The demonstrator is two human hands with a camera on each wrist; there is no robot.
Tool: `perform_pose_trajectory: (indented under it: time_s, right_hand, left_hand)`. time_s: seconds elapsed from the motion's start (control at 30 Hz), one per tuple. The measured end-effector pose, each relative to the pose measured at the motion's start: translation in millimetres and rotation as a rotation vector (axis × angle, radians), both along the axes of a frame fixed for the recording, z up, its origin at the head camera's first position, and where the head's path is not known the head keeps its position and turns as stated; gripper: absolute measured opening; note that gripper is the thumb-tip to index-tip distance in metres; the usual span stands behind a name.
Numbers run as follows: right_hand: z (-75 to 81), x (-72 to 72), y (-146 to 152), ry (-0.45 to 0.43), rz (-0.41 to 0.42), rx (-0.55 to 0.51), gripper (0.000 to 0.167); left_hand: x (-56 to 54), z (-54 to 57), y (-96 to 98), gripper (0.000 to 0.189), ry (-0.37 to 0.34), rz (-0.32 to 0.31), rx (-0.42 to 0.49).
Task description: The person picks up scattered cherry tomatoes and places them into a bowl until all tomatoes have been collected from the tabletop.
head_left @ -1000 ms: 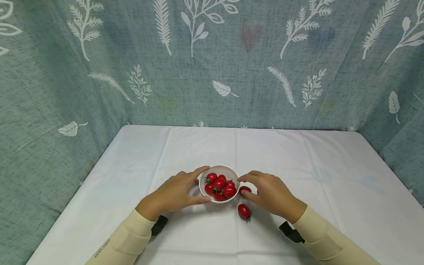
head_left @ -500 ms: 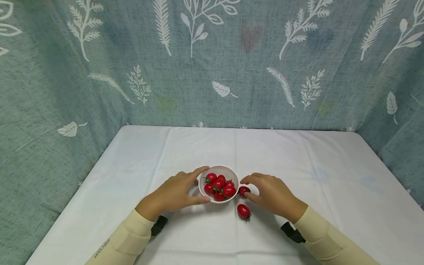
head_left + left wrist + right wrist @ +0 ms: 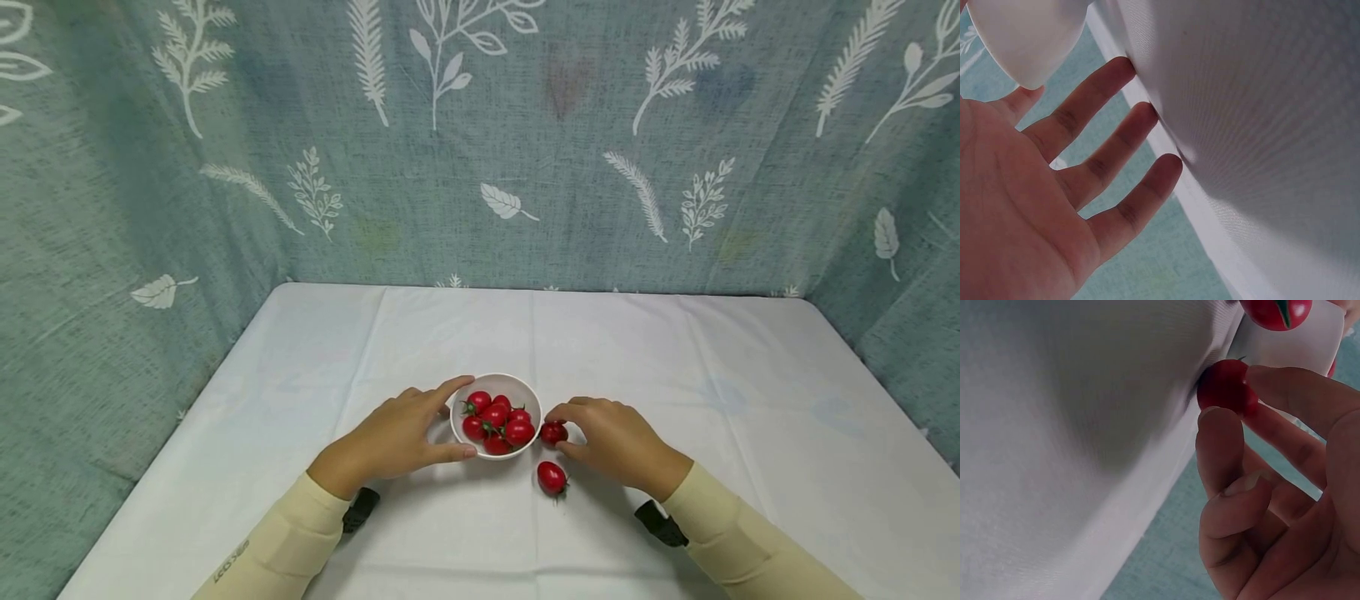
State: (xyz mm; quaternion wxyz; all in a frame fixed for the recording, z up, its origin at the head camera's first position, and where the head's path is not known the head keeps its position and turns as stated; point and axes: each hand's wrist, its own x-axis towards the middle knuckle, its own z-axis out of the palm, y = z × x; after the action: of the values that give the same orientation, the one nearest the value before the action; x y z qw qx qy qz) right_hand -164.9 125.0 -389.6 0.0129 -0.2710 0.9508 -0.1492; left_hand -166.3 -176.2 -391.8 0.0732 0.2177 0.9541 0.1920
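Observation:
In the head view my left hand (image 3: 397, 433) steadies a small white bowl (image 3: 534, 400), thumb on its near rim and forefinger at the far rim. Several red cherry tomatoes (image 3: 495, 415) with green stems fill the bowl. From the left wrist, the other fingers of that hand (image 3: 1054, 181) spread out below the bowl (image 3: 1029, 37), tips at the tablecloth. My right hand (image 3: 618, 437) pinches a cherry tomato (image 3: 553, 432) just right of the bowl; thumb and fingertips meet it in the right wrist view (image 3: 1225, 387). Another tomato (image 3: 552, 478) lies nearer to me.
A white cloth (image 3: 637, 358) covers the table, with faint fold lines. Behind it and at both sides hangs a blue-green curtain (image 3: 420, 208) with white leaf prints. Dark straps (image 3: 660, 525) circle both wrists over beige sleeves.
My right thumb and fingers have drawn in around the tomato beside the bowl, which has turned slightly. The left hand, the bowl and the nearer tomato stay in place.

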Motion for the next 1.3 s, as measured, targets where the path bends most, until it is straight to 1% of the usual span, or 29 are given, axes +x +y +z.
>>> perform_pose_trajectory:
  time_s: [0.43,0.57,0.87,1.07,1.3]
  right_hand:
    - [-2.3,-1.2,1,0.003,0.012,0.011,0.024]
    - [-1.6,-0.3,2,0.005,0.013,0.003,0.024]
    - [4.1,0.8,6,0.041,0.015,-0.008,0.025]
    - [8.1,-0.1,8,0.107,0.022,-0.026,0.027]
    - [12.6,-0.9,7,0.167,-0.005,-0.067,0.028]
  left_hand:
    - [0.3,1.2,0.6,0.094,-0.003,0.001,-0.003]
    - [-0.4,1.0,1.2,0.094,-0.003,-0.001,-0.005]
    - [-0.5,1.8,0.9,0.094,-0.006,0.003,-0.001]
    - [-0.2,1.7,0.9,0.094,-0.01,0.005,0.002]
    - [0.3,0.6,0.8,0.094,-0.006,0.008,0.002]
